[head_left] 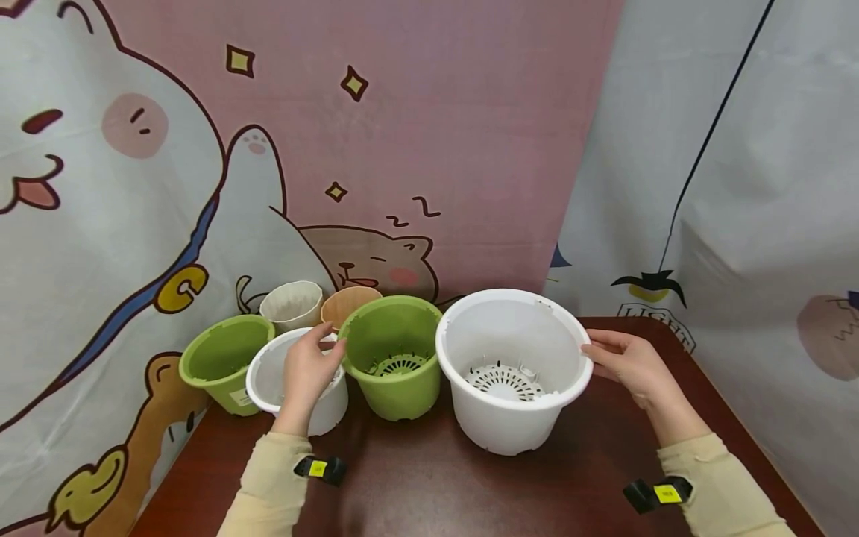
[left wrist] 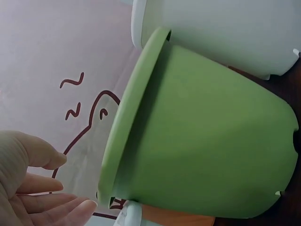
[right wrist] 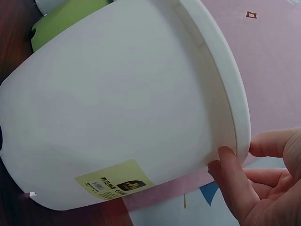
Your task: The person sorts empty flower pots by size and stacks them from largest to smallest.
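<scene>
My right hand (head_left: 627, 365) pinches the rim of a large white plastic flowerpot (head_left: 503, 421), thumb and fingers on either side of the edge. The pot's slotted base shows inside, and the right wrist view shows a yellowish label (right wrist: 115, 181) on its wall. A green flowerpot (head_left: 396, 391) stands just left of it. My left hand (head_left: 312, 369) hovers beside this green pot's rim with relaxed fingers; a gap separates them in the left wrist view. Below that hand is a smaller white pot (head_left: 329, 414), partly covered by it.
Another green pot (head_left: 231, 391) stands at the far left. Behind the small white pot are a cream pot (head_left: 291, 304) and an orange one (head_left: 347, 306). All are on a dark red-brown table (head_left: 416, 485), with a cartoon-printed cloth (head_left: 456, 149) behind it.
</scene>
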### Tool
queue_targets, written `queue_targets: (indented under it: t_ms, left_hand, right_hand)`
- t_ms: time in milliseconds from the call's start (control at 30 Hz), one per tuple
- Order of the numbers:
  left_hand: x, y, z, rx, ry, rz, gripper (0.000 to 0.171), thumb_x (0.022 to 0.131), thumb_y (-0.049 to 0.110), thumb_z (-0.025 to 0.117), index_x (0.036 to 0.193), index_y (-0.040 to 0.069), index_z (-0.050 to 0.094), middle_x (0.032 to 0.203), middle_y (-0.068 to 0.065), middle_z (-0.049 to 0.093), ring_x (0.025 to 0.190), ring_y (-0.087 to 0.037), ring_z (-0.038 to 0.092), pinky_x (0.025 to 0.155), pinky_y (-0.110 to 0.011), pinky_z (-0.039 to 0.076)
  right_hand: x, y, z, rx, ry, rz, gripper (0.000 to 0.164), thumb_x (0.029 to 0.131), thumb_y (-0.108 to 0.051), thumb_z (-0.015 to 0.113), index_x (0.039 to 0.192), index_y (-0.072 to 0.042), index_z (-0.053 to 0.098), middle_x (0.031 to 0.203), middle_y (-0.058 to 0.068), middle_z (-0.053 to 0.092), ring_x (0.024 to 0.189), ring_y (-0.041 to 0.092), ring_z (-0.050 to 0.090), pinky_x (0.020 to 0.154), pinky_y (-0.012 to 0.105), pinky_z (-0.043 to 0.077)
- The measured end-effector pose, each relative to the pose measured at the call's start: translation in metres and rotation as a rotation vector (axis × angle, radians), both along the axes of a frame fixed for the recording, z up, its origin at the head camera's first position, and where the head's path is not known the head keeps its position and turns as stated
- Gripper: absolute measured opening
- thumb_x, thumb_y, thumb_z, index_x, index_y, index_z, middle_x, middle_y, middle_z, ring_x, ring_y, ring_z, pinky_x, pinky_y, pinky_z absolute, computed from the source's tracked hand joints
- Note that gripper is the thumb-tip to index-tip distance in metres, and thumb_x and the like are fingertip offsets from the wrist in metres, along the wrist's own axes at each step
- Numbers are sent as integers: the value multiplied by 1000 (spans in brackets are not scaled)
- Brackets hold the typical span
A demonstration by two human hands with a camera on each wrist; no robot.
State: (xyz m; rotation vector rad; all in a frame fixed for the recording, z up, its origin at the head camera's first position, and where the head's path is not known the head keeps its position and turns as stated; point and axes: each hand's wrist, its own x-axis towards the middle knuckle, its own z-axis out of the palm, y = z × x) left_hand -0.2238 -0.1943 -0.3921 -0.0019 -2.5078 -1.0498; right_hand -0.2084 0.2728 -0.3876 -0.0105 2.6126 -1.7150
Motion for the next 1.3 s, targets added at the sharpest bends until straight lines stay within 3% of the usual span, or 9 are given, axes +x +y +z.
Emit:
queue_targets:
  t_ms: [267, 767, 933, 1067, 1200, 1300]
  left_hand:
    - [-5, -6, 0, -18, -40, 15, 46, 89, 14, 68, 129, -6, 60, 116, -26, 66, 97, -38, 69, 90, -50, 50]
    - [-18, -15, 5, -69, -146, -12, 49, 91, 19, 66, 131, -9, 57, 127, -27, 61, 103, -41, 66, 91, -51, 49]
    - [-25, -16, 6, -66, -201, -43, 52, 92, 22, 65, 131, -10, 56, 125, -30, 60, 84, -35, 71, 90, -49, 51]
    - [-30, -16, 6, -9, -265, -75, 54, 93, 22, 65, 133, -12, 53, 123, -31, 61, 71, -28, 71, 75, -42, 57]
    - [-35, -15, 5, 88, -337, -95, 56, 94, 19, 65, 137, -13, 47, 121, -31, 61, 85, -33, 71, 63, -32, 59]
    - [-38, -15, 4, 136, -365, -102, 57, 95, 17, 64, 139, -14, 44, 122, -32, 60, 95, -38, 68, 62, -30, 58]
  right_hand:
    - [1, 0, 0, 31, -2, -2, 60, 98, -26, 65, 139, 14, 45, 128, 33, 57, 93, 22, 71, 78, 35, 58]
    - [1, 1, 0, 10, -4, 9, 61, 98, -25, 64, 140, 14, 44, 129, 33, 55, 91, 16, 69, 79, 35, 58]
    - [1, 1, -1, -7, 2, 12, 60, 98, -24, 64, 140, 14, 43, 129, 34, 55, 89, 12, 69, 78, 34, 58]
    - [0, 2, -2, -22, 3, 16, 60, 98, -23, 65, 140, 14, 44, 128, 33, 56, 88, 10, 68, 78, 34, 58]
    - [0, 2, -4, -23, 2, 13, 60, 98, -24, 65, 140, 14, 44, 128, 32, 57, 87, 9, 68, 77, 32, 58]
    - [-1, 2, -4, -28, 0, 12, 60, 98, -23, 65, 140, 13, 44, 128, 32, 57, 87, 9, 68, 77, 32, 58]
